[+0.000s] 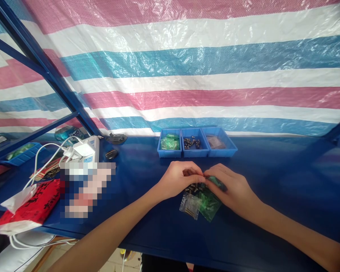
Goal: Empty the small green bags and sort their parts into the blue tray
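My left hand [177, 179] and my right hand [234, 190] meet fingertip to fingertip above the blue table, both closed in a pinch. Green plastic, seemingly part of a small green bag, shows between the fingers of my right hand. What the left fingertips pinch is too small to make out. Just below the hands lie a green plastic bag [209, 207] and a clear small bag [190, 206] with thin brass-coloured pieces inside. Several small dark metal parts [197, 187] are partly hidden under my fingers.
Beyond my hands stand three joined blue bins: one with green bags [170, 142], one with small metal parts [192, 142], one with clear bags [215, 142]. A power strip [94, 147], white cables, a black mouse-like object [111, 154] and a red packet [41, 202] lie left.
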Action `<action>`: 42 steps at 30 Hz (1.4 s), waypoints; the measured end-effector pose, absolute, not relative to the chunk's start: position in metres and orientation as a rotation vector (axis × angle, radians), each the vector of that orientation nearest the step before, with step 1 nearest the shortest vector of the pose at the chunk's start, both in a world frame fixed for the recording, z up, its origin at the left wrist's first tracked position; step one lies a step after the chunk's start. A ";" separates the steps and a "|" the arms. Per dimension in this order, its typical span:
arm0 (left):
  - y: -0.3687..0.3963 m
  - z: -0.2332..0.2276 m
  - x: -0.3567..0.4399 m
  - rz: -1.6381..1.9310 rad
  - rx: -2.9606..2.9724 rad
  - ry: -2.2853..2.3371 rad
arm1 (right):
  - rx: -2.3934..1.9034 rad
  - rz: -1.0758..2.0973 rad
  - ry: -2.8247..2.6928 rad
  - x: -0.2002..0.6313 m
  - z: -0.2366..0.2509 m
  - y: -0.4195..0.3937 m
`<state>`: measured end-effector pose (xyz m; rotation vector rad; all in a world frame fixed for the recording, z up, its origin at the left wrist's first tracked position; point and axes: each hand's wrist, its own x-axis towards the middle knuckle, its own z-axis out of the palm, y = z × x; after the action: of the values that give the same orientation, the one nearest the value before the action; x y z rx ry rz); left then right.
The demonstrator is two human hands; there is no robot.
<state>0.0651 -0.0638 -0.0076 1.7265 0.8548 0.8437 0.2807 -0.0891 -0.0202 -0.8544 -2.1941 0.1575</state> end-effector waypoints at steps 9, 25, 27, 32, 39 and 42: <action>-0.068 -0.001 0.066 0.944 2.094 0.923 | -1.081 0.337 -2.149 0.285 -0.020 -0.088; -0.072 -0.011 0.065 1.085 2.377 0.787 | -1.071 0.456 -2.100 0.281 -0.019 -0.087; -0.072 -0.010 0.065 1.074 2.352 0.800 | -1.065 0.482 -2.094 0.282 -0.017 -0.087; -0.073 -0.005 0.067 1.093 2.191 0.859 | -1.072 0.523 -2.089 0.282 -0.016 -0.088; -0.076 -0.001 0.073 1.147 2.034 0.876 | -1.068 0.446 -2.083 0.277 -0.013 -0.091; -0.077 -0.002 0.072 1.132 2.055 0.893 | -1.039 0.374 -2.080 0.277 -0.012 -0.092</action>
<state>0.0721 -0.0766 -0.0015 2.0552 0.8934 1.1317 0.2770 -0.0916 -0.0119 -1.0392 -2.0802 0.3736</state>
